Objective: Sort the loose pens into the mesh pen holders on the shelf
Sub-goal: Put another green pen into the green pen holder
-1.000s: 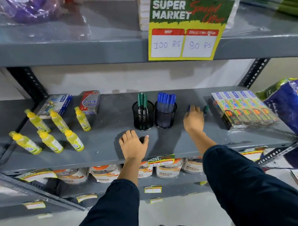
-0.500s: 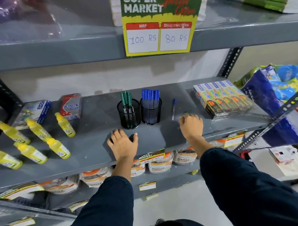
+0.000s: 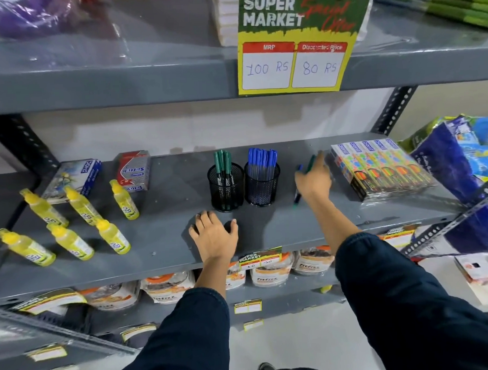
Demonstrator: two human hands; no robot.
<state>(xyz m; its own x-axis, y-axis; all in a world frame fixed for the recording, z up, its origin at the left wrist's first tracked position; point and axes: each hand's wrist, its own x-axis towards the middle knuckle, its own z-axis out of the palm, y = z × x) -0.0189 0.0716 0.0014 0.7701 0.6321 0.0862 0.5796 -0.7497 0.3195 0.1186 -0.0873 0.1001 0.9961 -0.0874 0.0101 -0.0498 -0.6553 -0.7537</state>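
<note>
Grey metal shelf (image 3: pixel 161 238) at mid-height, stocked from left to right. At far centre, two black mesh pen holders side by side and touching: left holder (image 3: pixel 226 187) with green pens (image 3: pixel 222 164) standing upright, right holder (image 3: pixel 262 184) packed with blue pens (image 3: pixel 262 161).

Right hand (image 3: pixel 314 179) stretched out just right of the blue-pen holder, blurred, palm down over loose pens on the shelf. One green pen (image 3: pixel 310 163) sticking out beyond the fingers toward the far side, one blue pen tip (image 3: pixel 300 168) beside it, dark pen ends (image 3: pixel 296 198) showing at the near side below the wrist. Grip of the right hand: cannot tell whether clenched on the pens or only lying over them, given the blur.

Left hand (image 3: pixel 214 236) flat on the shelf near its front edge, just in front of the green-pen holder, fingers spread, released, grasping nothing.

Six yellow glue bottles (image 3: pixel 72 240) lying tilted at the left. Behind them two flat boxes, one blue (image 3: pixel 74 178), one red and grey (image 3: pixel 133 171). Wrapped pack of coloured boxes (image 3: pixel 382 169) at the right, just beyond the right hand.

Price sign (image 3: pixel 295 42) hanging from the shelf above, marked 100 RS and 80 RS. Clear tubs (image 3: pixel 163 289) on the shelf below. Dark blue sleeves (image 3: pixel 187 332) on both arms.
</note>
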